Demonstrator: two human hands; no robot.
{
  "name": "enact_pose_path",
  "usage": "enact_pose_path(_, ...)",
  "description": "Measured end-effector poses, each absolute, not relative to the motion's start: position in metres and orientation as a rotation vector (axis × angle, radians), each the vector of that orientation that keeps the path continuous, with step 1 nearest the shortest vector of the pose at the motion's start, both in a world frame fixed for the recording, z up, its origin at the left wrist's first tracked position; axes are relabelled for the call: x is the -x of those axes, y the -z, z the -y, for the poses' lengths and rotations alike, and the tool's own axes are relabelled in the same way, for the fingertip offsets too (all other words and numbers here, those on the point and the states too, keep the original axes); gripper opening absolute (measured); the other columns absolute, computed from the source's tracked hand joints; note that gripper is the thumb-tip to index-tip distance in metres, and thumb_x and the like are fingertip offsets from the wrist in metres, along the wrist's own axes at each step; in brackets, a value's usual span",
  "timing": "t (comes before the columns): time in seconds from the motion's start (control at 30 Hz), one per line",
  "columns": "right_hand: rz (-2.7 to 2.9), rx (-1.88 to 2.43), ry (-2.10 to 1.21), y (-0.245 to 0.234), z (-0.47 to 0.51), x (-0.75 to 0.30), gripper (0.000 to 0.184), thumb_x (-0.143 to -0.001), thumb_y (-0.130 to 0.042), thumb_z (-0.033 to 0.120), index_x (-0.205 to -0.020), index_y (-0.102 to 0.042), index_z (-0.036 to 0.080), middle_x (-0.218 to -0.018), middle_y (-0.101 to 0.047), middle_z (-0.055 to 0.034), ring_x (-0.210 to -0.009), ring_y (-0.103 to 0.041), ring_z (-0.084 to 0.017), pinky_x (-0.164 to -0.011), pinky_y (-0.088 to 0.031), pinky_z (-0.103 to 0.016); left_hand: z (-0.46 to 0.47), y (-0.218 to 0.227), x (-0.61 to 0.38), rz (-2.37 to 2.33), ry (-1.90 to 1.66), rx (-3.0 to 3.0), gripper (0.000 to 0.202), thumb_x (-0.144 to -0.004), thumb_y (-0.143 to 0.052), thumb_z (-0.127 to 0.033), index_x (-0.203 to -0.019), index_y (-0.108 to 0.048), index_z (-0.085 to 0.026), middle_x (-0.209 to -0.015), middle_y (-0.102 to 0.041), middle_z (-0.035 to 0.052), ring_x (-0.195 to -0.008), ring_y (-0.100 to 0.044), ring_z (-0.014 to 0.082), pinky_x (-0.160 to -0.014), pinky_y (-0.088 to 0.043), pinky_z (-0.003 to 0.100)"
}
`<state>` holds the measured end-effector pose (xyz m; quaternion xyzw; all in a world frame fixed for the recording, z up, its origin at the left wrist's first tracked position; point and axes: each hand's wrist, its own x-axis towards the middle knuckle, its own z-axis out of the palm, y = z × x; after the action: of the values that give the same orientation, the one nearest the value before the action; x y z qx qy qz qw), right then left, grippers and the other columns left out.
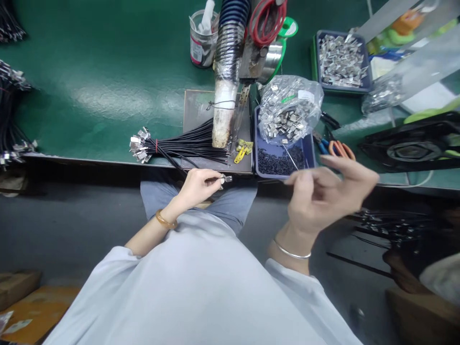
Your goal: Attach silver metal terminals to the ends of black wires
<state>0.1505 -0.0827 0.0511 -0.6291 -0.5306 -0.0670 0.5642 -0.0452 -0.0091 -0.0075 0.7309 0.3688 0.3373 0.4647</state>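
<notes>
My left hand [197, 186] is closed on a black wire [168, 157] with a small metal terminal [227, 179] at its tip, held just below the table edge. My right hand [325, 191] hovers to the right, thumb and forefinger pinched on a thin tool or pin [289, 158] that points up toward the blue tray [257, 143] of small black pieces. A bundle of black wires with metal ends [187, 144] lies on the green table in front of my left hand.
A clear bag of metal terminals [289, 108] sits in the blue tray. Another tray of terminals [340, 61] stands at the back right. A wrapped hose and soldering fixture [228, 72] stand centre, with a jar [201, 40], orange-handled scissors [339, 148], and more wire bundles [10, 120] at left.
</notes>
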Motion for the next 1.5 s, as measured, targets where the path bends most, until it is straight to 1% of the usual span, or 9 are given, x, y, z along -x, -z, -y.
enact_pose_path(0.1,1.329,1.820,-0.100,-0.045,0.068,-0.181,0.007,-0.092,-0.059,0.032,-0.096,-0.060,0.025,-0.070,-0.069,0.0010,-0.050,-0.062,-0.016,-0.053,-0.048,-0.030,0.007,0.013,0.051,-0.961,-0.995,-1.684,0.018,-0.085,-0.068,-0.030,-0.082,-0.078,-0.015,-0.078,-0.078,0.0056,-0.062,-0.067,0.0133,-0.058,-0.053,0.023)
enact_pose_path(0.23,1.378,2.152,-0.014,-0.024,0.032,-0.224,0.010,-0.082,-0.065,0.024,-0.078,-0.055,0.024,-0.071,-0.069,-0.0046,-0.069,-0.069,-0.024,-0.069,-0.050,-0.035,-0.011,0.019,0.053,-1.015,-1.308,-1.954,0.014,-0.091,-0.067,-0.024,-0.083,-0.076,-0.017,-0.085,-0.076,0.0054,-0.079,-0.069,0.0166,-0.077,-0.057,0.032)
enact_pose_path(0.3,1.447,2.252,0.098,-0.014,0.015,-0.236,0.007,-0.080,-0.063,0.020,-0.078,-0.057,0.023,-0.080,-0.071,-0.0089,-0.080,-0.069,-0.028,-0.072,-0.047,-0.036,-0.023,0.021,0.051,-1.000,-1.278,-2.248,0.011,-0.091,-0.066,-0.020,-0.086,-0.076,-0.017,-0.090,-0.075,0.0072,-0.091,-0.066,0.0207,-0.088,-0.054,0.039)
enact_pose_path(0.4,1.574,2.316,0.132,-0.005,-0.003,-0.243,0.009,-0.078,-0.061,0.015,-0.074,-0.057,0.022,-0.086,-0.071,-0.0115,-0.088,-0.066,-0.029,-0.071,-0.044,-0.035,-0.034,0.026,0.045,-1.027,-1.086,-2.509,0.014,-0.092,-0.063,-0.017,-0.087,-0.076,-0.017,-0.089,-0.070,0.0093,-0.092,-0.061,0.0234,-0.084,-0.050,0.040)
enact_pose_path(0.77,1.454,1.989,0.070,0.002,0.022,-0.227,0.019,-0.078,-0.065,0.019,-0.069,-0.049,0.024,-0.074,-0.064,-0.0024,-0.067,-0.061,-0.020,-0.065,-0.050,-0.033,-0.023,0.024,0.045,-0.877,-1.185,-2.514,0.025,-0.100,-0.049,-0.017,-0.086,-0.069,-0.019,-0.086,-0.071,0.0062,-0.100,-0.065,0.0227,-0.094,-0.049,0.040)
enact_pose_path(0.97,1.081,1.594,-0.385,-0.018,0.050,-0.174,0.023,-0.080,-0.074,0.033,-0.072,-0.055,0.023,-0.081,-0.069,0.0005,-0.052,-0.063,-0.011,-0.047,-0.052,-0.024,-0.018,0.011,0.043,-0.712,-1.393,-2.485,0.019,-0.099,-0.051,-0.014,-0.093,-0.069,-0.015,-0.077,-0.069,0.0048,-0.070,-0.061,0.0139,-0.068,-0.049,0.026)
enact_pose_path(1.1,1.038,1.392,-0.725,-0.021,0.057,-0.139,0.027,-0.079,-0.079,0.037,-0.072,-0.057,0.022,-0.080,-0.071,0.0017,-0.057,-0.069,-0.012,-0.058,-0.061,-0.026,-0.018,0.007,0.040,-0.655,-1.295,-2.399,0.017,-0.093,-0.055,-0.010,-0.088,-0.071,-0.014,-0.069,-0.067,0.0019,-0.059,-0.058,0.0101,-0.058,-0.045,0.021)
enact_pose_path(1.3,1.137,1.434,-0.491,-0.001,0.054,-0.111,0.013,-0.086,-0.071,0.031,-0.076,-0.069,0.023,-0.089,-0.074,-0.0041,-0.083,-0.073,-0.017,-0.071,-0.063,-0.030,-0.018,-0.001,0.038,-0.769,-1.093,-1.985,0.013,-0.084,-0.061,-0.011,-0.076,-0.071,-0.014,-0.070,-0.073,0.0026,-0.057,-0.061,0.0096,-0.052,-0.042,0.018)
enact_pose_path(1.5,1.149,1.389,-0.610,0.009,0.051,-0.104,0.006,-0.086,-0.070,0.028,-0.082,-0.073,0.024,-0.096,-0.076,-0.0042,-0.089,-0.073,-0.018,-0.077,-0.063,-0.032,-0.017,-0.007,0.040,-0.812,-0.919,-1.834,0.018,-0.086,-0.061,-0.022,-0.075,-0.072,-0.013,-0.074,-0.076,0.0049,-0.064,-0.064,0.0120,-0.058,-0.045,0.020)
